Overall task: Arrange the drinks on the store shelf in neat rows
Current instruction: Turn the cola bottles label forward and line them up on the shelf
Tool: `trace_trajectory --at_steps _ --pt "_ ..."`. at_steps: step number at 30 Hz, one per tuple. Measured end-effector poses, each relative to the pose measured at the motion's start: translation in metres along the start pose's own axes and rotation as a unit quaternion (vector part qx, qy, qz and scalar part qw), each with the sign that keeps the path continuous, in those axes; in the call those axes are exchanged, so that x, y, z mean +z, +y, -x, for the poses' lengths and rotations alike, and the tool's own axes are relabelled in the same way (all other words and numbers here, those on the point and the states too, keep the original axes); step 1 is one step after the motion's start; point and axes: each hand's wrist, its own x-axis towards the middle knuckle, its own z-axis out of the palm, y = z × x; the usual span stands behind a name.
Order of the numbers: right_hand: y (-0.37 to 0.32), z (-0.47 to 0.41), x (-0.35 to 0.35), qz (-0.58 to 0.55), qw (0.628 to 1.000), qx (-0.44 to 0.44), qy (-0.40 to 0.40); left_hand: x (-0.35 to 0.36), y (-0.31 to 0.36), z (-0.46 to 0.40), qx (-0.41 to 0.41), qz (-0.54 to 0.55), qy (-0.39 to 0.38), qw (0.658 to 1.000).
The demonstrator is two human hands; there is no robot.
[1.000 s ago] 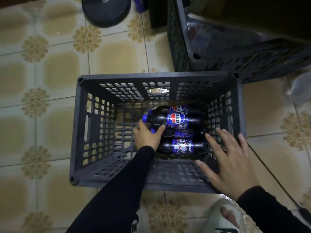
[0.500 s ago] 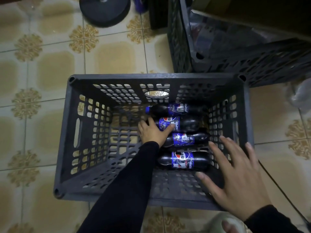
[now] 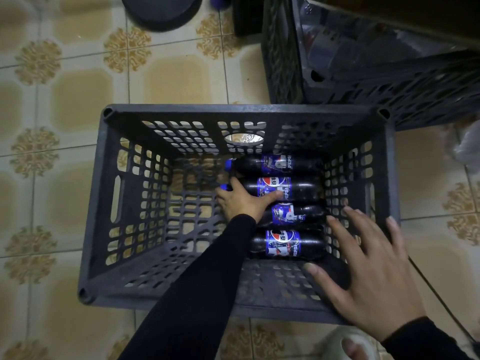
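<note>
Since left hand (image 3: 242,201) grips 2nd-from-far-wall bottle (image 3: 283,188) in crate (image 3: 244,110), lift by neck, w/ right hand (image 3: 374,276), fingers spread, steadying crate's near rim.

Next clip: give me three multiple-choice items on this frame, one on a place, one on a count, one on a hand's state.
1. Where do the Pepsi bottles lie?
A. on the tiled floor
B. in the grey crate
C. on a shelf

2. How many bottles show?
A. two
B. four
C. six

3. What is the left hand doing?
A. gripping a bottle
B. hanging idle
C. holding a cap only

Answers: B, the Pepsi bottles lie inside the grey crate. B, four lie side by side. A, the left hand wraps the second bottle from the far wall; the right hand is spread open at the rim.
</note>
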Motion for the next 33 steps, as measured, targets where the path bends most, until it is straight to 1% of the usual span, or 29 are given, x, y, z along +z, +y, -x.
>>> trace_trajectory --at_steps 5,8,11,14,17,20,23,26,33 --pt "-0.001 -0.001 0.0 -0.002 1.0 0.003 0.003 0.021 0.009 0.006 0.065 -0.051 0.006 0.997" --pt "0.0 0.0 0.0 -0.006 1.0 0.005 0.01 0.015 0.004 0.001 0.046 -0.018 -0.02 0.999" --pt "-0.002 0.0 0.0 -0.01 1.0 0.009 0.008 0.012 -0.001 -0.003 0.016 0.003 -0.064 0.998" --pt "-0.001 0.0 -0.001 -0.009 1.0 0.014 -0.006 0.012 -0.003 -0.008 0.008 0.011 -0.072 0.997" --pt "-0.001 -0.001 -0.001 -0.008 1.0 0.017 -0.006 0.007 -0.004 -0.013 0.001 0.04 -0.068 0.997" --pt "-0.002 -0.001 -0.002 -0.012 1.0 0.015 -0.002 0.002 -0.005 -0.013 0.012 0.033 -0.066 0.997" --pt "-0.002 0.0 -0.004 -0.013 1.0 0.016 -0.008 -0.005 -0.012 -0.013 0.001 0.035 -0.051 0.998" --pt "-0.002 -0.001 -0.004 -0.017 1.0 0.016 -0.005 -0.012 -0.018 -0.014 -0.01 0.015 -0.037 0.999" --pt "-0.002 0.0 -0.004 -0.02 1.0 0.018 -0.001 -0.019 -0.014 -0.005 -0.006 -0.043 0.002 0.999"
